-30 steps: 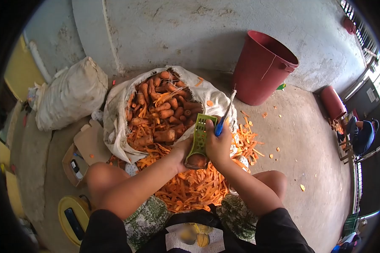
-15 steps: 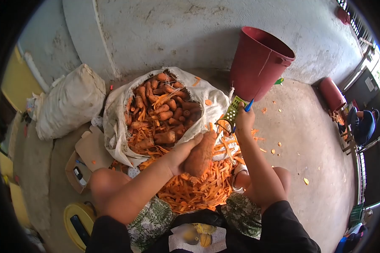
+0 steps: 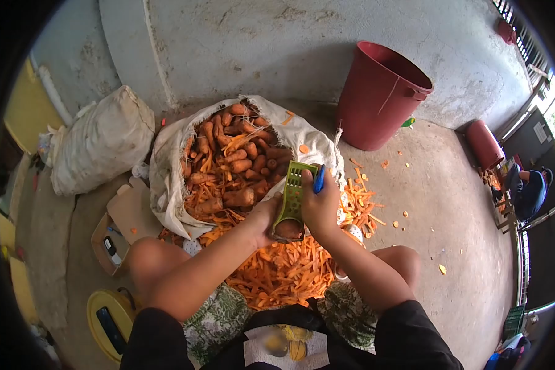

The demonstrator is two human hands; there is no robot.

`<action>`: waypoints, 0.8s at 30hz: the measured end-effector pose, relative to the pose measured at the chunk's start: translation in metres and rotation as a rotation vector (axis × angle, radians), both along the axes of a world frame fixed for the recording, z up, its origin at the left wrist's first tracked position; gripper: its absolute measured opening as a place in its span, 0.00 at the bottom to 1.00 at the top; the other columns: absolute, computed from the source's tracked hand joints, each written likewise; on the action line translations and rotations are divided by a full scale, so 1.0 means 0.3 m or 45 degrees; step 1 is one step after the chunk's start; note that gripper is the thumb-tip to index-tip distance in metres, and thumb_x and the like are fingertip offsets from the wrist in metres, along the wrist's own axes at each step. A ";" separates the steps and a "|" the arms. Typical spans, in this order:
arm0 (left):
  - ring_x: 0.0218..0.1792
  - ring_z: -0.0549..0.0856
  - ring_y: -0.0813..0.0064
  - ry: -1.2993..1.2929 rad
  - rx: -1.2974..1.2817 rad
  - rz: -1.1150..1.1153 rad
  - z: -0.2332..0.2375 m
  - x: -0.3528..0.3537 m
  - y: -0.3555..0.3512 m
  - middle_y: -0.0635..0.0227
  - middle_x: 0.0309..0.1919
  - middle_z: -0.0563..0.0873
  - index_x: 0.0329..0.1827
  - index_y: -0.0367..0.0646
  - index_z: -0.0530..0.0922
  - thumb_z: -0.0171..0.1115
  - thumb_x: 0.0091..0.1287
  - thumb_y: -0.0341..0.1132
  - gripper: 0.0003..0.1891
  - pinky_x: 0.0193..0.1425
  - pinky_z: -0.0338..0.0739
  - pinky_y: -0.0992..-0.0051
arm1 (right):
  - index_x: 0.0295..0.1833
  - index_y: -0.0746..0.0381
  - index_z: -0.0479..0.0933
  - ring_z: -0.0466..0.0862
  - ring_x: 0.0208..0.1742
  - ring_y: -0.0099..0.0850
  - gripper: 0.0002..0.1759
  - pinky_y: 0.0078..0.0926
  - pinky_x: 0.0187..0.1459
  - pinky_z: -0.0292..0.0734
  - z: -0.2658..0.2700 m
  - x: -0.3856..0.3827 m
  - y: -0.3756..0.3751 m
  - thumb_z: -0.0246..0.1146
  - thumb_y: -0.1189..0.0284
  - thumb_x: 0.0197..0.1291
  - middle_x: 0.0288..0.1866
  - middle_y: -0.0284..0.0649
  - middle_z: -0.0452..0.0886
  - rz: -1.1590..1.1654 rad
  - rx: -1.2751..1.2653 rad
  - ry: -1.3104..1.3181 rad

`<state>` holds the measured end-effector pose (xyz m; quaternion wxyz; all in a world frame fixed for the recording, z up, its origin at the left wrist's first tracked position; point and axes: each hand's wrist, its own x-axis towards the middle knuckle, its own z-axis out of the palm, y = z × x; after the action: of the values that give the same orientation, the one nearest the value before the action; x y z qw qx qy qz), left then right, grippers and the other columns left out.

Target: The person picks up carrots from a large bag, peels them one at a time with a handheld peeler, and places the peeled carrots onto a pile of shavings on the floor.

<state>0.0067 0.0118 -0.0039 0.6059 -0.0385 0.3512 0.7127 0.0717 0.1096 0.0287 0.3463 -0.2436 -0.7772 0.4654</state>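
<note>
My right hand is closed around a green perforated hand grater, with a blue handle of some tool sticking up by the thumb. The grater's lower end lies over a carrot, of which only the thick end shows. My left hand grips that carrot from the left side, its fingers mostly hidden behind the grater. Under both hands spreads a heap of orange carrot peelings between my legs. Just beyond, an open white sack is full of unpeeled carrots.
A tall red bin stands by the wall at the back right. A second, stuffed white sack leans at the left. Near my left knee are an open cardboard box and a yellow container with a phone on top. A person sits far right.
My right hand has moved left and toward me, bringing the grater from the sack's right edge onto the carrot. My left hand has turned the carrot and shifted slightly away from me.
</note>
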 end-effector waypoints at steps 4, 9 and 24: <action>0.32 0.83 0.67 0.215 -0.081 -0.172 -0.012 0.001 0.007 0.59 0.36 0.80 0.48 0.37 0.68 0.36 0.69 0.45 0.20 0.33 0.81 0.68 | 0.32 0.67 0.69 0.68 0.18 0.30 0.12 0.30 0.24 0.65 -0.077 -0.036 0.072 0.53 0.67 0.60 0.18 0.45 0.71 -0.110 0.088 -0.015; 0.32 0.82 0.64 0.247 -0.049 -0.303 0.064 0.071 -0.032 0.55 0.33 0.80 0.50 0.35 0.66 0.38 0.69 0.49 0.23 0.35 0.80 0.66 | 0.30 0.66 0.73 0.65 0.18 0.20 0.13 0.24 0.21 0.62 -0.217 -0.078 0.405 0.55 0.67 0.59 0.17 0.30 0.69 -0.562 -0.260 0.024; 0.30 0.83 0.71 0.109 0.001 -0.018 -0.015 -0.017 -0.010 0.61 0.34 0.81 0.44 0.38 0.71 0.37 0.68 0.41 0.17 0.30 0.80 0.76 | 0.35 0.66 0.68 0.74 0.21 0.43 0.10 0.34 0.25 0.67 -0.010 -0.017 -0.020 0.54 0.68 0.60 0.21 0.50 0.73 0.042 0.138 0.045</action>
<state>0.0016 0.0088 -0.0085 0.5954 -0.0054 0.3769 0.7095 0.0665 0.1037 0.0258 0.3649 -0.2034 -0.7991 0.4324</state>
